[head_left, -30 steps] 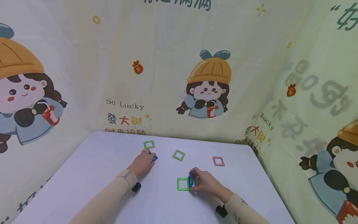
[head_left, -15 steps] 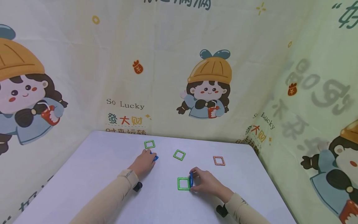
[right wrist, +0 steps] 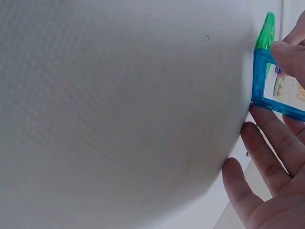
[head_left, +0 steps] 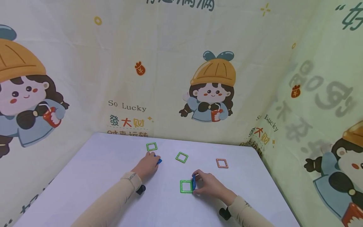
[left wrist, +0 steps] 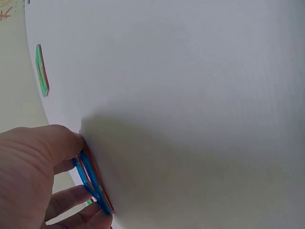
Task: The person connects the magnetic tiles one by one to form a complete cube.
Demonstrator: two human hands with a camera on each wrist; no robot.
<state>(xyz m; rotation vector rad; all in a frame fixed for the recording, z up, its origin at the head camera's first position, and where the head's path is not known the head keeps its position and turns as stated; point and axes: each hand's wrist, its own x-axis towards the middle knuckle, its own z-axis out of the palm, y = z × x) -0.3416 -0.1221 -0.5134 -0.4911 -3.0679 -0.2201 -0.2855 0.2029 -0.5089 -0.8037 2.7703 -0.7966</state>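
At the front middle of the table, my right hand pinches a blue square magnetic tile upright. Its lower edge meets the right side of a flat green square tile. The right wrist view shows this blue tile standing on the table against the green one, thumb and fingers at opposite edges. Farther back and left, my left hand grips a second blue square tile, tilted close to the table. A reddish edge runs along its underside; I cannot tell whether that is another tile.
Beyond the left hand lies a green tile. Another green tile lies turned at an angle near the middle back, and an orange-red tile is to the right. A patterned cloth hangs behind the white table.
The left hand has shifted very slightly right with its blue tile. My right hand and its upright tile stay in place against the green tile.
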